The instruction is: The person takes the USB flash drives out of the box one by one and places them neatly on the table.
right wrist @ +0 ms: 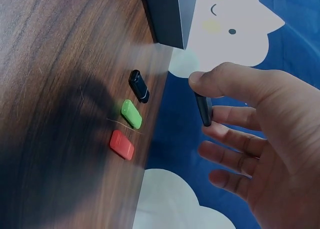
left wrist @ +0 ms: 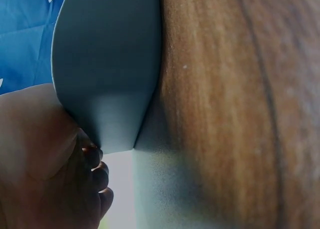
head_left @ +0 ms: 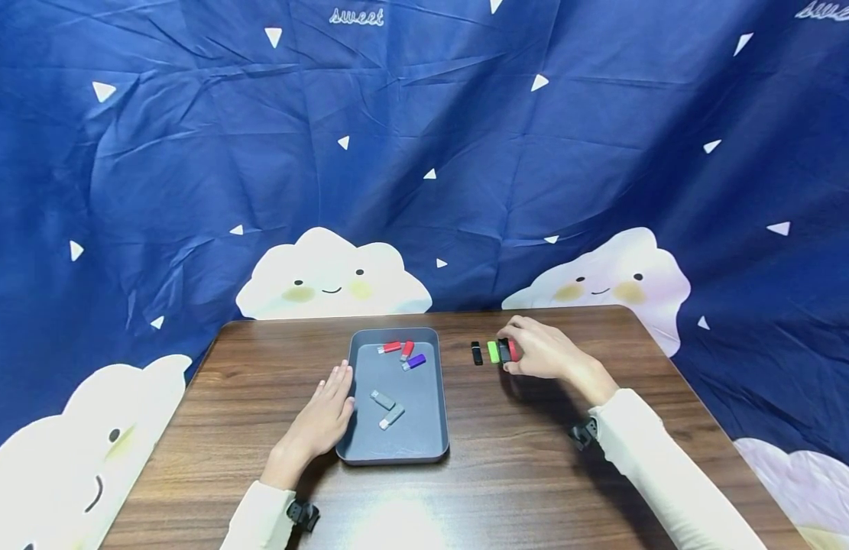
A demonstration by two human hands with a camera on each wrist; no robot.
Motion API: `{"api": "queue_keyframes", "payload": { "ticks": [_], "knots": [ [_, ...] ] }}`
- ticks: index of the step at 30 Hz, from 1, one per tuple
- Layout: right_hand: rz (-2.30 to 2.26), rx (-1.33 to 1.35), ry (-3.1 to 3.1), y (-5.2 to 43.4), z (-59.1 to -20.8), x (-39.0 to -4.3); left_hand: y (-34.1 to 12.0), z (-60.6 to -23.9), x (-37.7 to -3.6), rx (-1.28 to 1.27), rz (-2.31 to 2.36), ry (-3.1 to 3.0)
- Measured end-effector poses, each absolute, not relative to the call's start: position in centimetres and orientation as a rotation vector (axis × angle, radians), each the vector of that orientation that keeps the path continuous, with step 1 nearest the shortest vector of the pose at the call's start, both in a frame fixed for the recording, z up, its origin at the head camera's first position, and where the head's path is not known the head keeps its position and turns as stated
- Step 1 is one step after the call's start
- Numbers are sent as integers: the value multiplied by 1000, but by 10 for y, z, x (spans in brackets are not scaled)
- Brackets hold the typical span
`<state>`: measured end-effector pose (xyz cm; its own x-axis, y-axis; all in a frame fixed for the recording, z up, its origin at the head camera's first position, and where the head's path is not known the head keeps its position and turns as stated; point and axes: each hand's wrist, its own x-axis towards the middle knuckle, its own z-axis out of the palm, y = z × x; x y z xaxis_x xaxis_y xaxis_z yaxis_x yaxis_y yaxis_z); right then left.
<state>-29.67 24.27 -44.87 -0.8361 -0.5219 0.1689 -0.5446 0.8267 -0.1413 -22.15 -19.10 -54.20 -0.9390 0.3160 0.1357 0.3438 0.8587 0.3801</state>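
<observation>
My right hand pinches a black USB stick between thumb and fingertips, lifted above the table. Under and beside that hand lie a red USB stick, a green one and another black one, roughly in a row. My left hand rests with straight fingers along the left wall of a grey tray. Inside the tray are two red USB sticks, a purple one and two grey ones.
The tray and loose sticks share a brown wooden table. A blue cloth backdrop with white clouds hangs behind the table's far edge. A small black device is strapped to each wrist.
</observation>
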Motion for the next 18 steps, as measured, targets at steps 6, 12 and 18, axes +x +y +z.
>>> {"api": "queue_keyframes", "payload": {
  "ticks": [6,12,18],
  "knots": [
    [283,823,-2910,247,-450,-296,-190,-540,-220,-526,-625,-2967],
    [276,800,-2927,252,-449,-294,-189,-539,-219,-536,-643,-2940],
    [269,791,-2935,256,-449,-294,-188,-536,-217,-537,-646,-2935]
  ]
}}
